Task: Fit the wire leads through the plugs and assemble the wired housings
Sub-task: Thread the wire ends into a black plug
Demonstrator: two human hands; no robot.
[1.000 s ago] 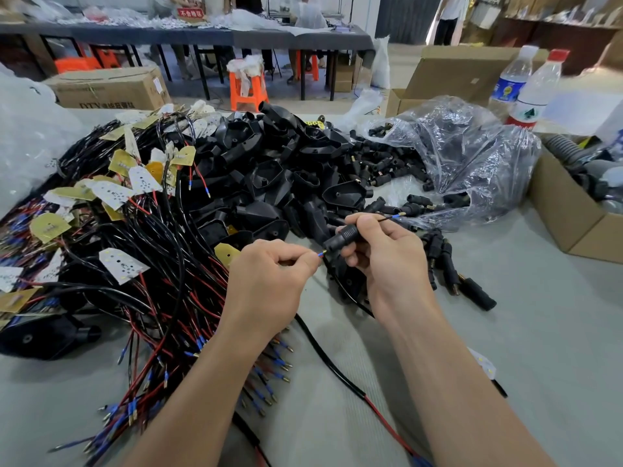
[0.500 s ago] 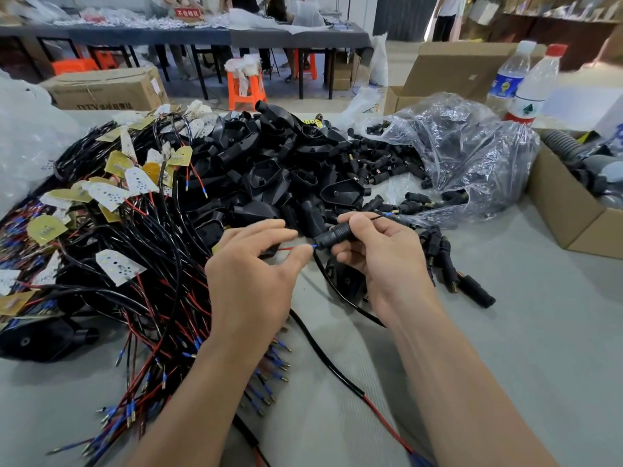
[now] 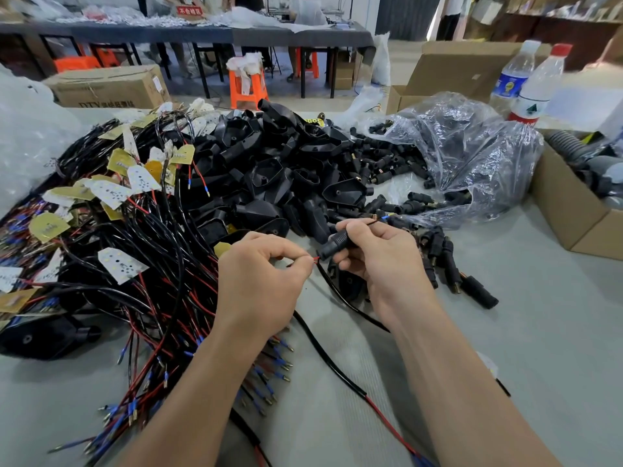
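Both hands are raised just over the grey bench (image 3: 539, 348), close together. A thin red lead (image 3: 316, 258) is pinched between the thumb and forefinger of the left hand (image 3: 263, 281), with the other fingers curled in. The lead's tip is set at the near end of a black plug (image 3: 337, 246), which is gripped by the fingers and thumb of the right hand (image 3: 381, 261). A second lead (image 3: 374, 220) with a blue tip is seen sticking out past the plug's far end, above the right thumb. A black cable (image 3: 337, 372) is laid across the bench below the hands, toward the lower right.

At far left, a tangle of red and black wires (image 3: 151, 264) with small boards is heaped. Beside it, black housings (image 3: 269, 170) are piled. Further right, loose plugs are spilled from a clear plastic bag (image 3: 472, 156). An open cardboard box (image 3: 573, 224) and two bottles (image 3: 536, 85) are placed at the right edge.
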